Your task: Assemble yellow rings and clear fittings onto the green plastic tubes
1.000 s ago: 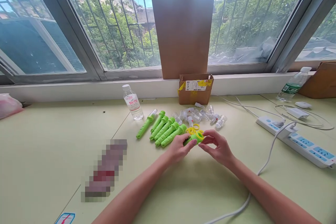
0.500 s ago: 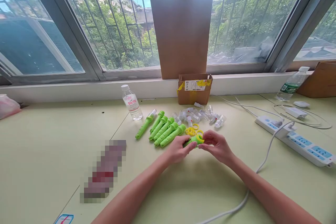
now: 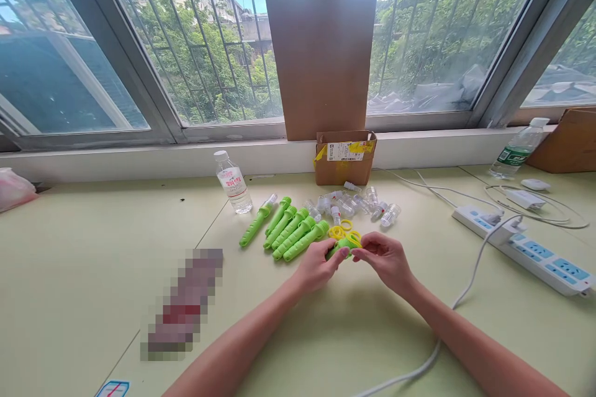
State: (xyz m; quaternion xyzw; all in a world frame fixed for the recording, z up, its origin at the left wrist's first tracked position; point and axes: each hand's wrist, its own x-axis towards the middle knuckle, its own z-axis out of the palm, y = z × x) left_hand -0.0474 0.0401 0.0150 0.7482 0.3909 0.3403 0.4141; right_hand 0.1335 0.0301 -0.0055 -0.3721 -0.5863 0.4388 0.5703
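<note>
My left hand (image 3: 313, 267) is closed around a green plastic tube (image 3: 343, 244), most of it hidden by the fingers. With thumb and fingertips, my right hand (image 3: 385, 259) pinches a yellow ring (image 3: 356, 239) at the tube's right end; whether the ring is around the end or just against it, I cannot tell. Loose yellow rings (image 3: 336, 232) lie just beyond the hands. To the left, several green tubes (image 3: 305, 242) with threaded ends lie side by side. One further green tube (image 3: 254, 227) has a clear tip. Behind the rings is a scatter of clear plastic pieces (image 3: 347, 205).
A small cardboard box (image 3: 344, 170) stands at the back, with a cardboard sheet (image 3: 323, 62) upright behind it. One water bottle (image 3: 233, 185) is back left, another bottle (image 3: 516, 152) far right. A power strip (image 3: 526, 251) and its white cable (image 3: 475, 270) lie on the right. A blurred object (image 3: 186, 301) lies left.
The yellow ring at the tube's end has shifted and tilted slightly, and my right fingers have drawn in closer around it. My left hand keeps its hold on the green tube.
</note>
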